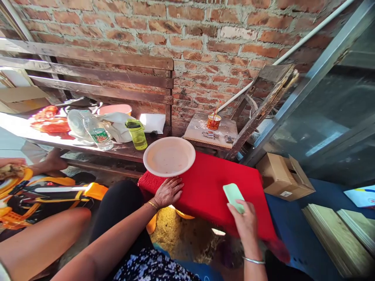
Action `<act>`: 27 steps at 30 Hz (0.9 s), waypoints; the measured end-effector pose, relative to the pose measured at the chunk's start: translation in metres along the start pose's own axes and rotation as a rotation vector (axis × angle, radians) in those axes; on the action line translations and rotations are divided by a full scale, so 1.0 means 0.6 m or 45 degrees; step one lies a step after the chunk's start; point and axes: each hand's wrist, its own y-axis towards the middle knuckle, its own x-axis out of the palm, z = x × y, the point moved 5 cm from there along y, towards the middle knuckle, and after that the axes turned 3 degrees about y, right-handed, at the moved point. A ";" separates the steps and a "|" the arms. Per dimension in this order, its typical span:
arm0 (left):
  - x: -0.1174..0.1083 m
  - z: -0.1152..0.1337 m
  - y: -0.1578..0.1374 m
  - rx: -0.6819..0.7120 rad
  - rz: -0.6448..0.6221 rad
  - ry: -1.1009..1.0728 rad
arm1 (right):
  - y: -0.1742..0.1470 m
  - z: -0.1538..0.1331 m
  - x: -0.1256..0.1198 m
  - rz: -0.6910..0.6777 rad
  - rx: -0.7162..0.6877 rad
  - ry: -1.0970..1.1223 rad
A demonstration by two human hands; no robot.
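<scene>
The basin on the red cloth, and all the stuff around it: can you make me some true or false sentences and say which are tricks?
1. The right hand holds a flat, pale green object. True.
2. The left hand is inside the basin. False: the left hand is on the red cloth, next to the basin.
3. The yellow-green bottle is on the wooden bench. True.
4. The thin sticks are in a cardboard box. False: the sticks stand in a small patterned tub.
5. The wall behind is made of bricks. True.
</scene>
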 end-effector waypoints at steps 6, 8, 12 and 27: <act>-0.003 -0.001 0.000 0.004 0.001 -0.006 | 0.004 -0.068 0.119 -0.231 -0.302 -0.083; -0.002 -0.002 -0.001 0.003 0.004 -0.008 | 0.021 -0.018 0.075 -0.161 -0.183 -0.165; -0.001 0.000 0.000 0.006 0.010 -0.015 | 0.039 0.129 -0.082 0.105 0.364 -0.424; -0.010 0.011 0.002 -0.025 0.030 -0.046 | -0.004 -0.160 0.203 -0.412 -0.534 -0.002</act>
